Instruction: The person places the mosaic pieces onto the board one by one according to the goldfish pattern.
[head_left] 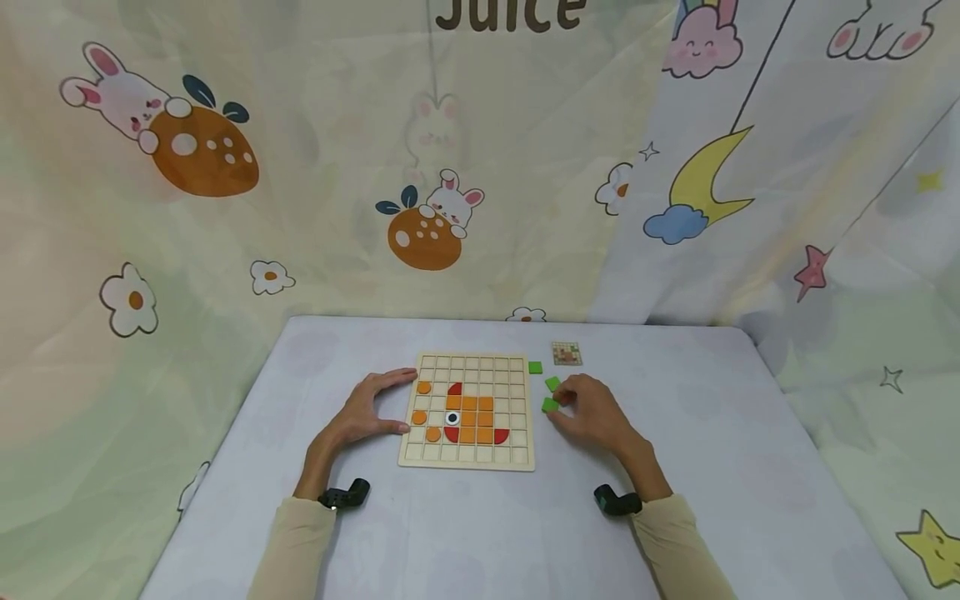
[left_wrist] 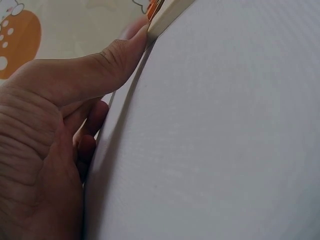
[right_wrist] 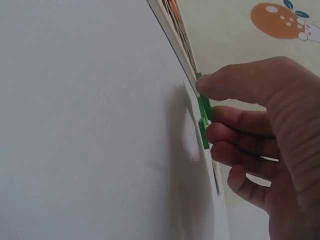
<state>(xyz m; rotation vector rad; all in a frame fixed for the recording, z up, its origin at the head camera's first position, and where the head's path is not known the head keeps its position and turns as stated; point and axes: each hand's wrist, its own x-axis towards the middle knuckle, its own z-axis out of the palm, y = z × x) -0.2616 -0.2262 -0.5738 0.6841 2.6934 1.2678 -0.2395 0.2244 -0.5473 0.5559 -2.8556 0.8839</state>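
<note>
A wooden grid board [head_left: 521, 454] lies on the table, bearing orange, red and eye-marked pieces. My left hand [head_left: 362, 410] rests at the board's left edge, thumb and fingers spread along it; in the left wrist view its thumb [left_wrist: 122, 55] touches the board's side [left_wrist: 167, 17]. Right of the board, my right hand [head_left: 596, 412] pinches a green square tile [head_left: 550, 405] between thumb and fingertips. Another green tile [head_left: 552, 383] lies right by those fingers, and a third green tile [head_left: 535, 367] is beside the board's upper right edge. The right wrist view shows the thumb [right_wrist: 235, 80] against green.
A small picture card [head_left: 567, 353] lies behind the right hand, near the back of the white-covered table [head_left: 465, 533]. Orange round pieces [head_left: 419, 417] sit on the board's left columns. A printed cloth [head_left: 330, 208] hangs behind the table.
</note>
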